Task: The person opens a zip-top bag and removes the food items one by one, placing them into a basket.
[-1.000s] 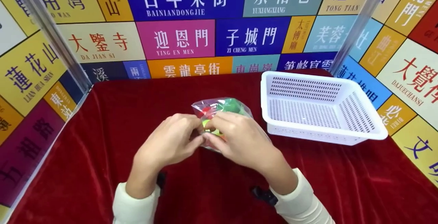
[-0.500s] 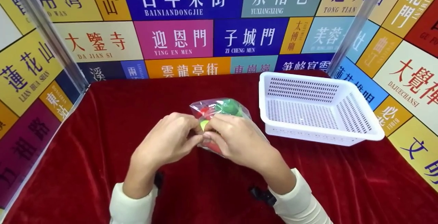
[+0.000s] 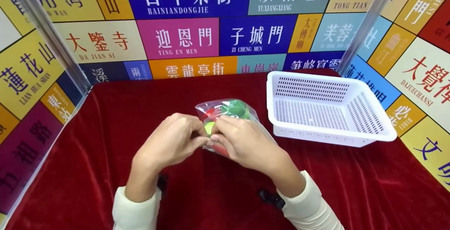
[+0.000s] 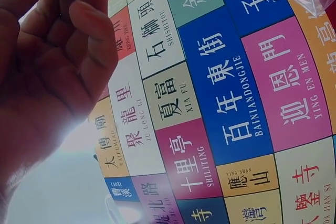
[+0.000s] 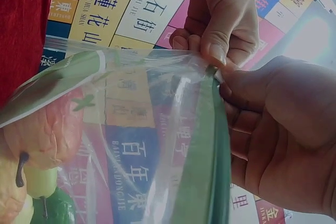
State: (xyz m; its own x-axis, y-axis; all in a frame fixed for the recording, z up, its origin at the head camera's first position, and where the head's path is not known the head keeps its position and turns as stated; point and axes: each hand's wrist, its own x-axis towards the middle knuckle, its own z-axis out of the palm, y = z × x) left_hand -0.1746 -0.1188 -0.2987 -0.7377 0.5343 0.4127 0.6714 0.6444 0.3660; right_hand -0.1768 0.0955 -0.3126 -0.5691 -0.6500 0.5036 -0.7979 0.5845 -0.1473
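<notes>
Clear plastic bag point(image 5: 157, 108), with red, yellow and green pieces point(image 3: 235, 108) inside, is held over red cloth point(image 3: 140, 96) – the right hand point(image 3: 249, 145) pinches its edge at a corner, and the left hand point(image 3: 170, 142), fingers curled, appears to pinch just beside, its fingertips partly hidden – left of a white basket point(image 3: 323, 135)

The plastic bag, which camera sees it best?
The right wrist view: the bag looms large, fruit visible inside. The head view shows it partly behind the right hand; the left wrist view, only a bit.
</notes>
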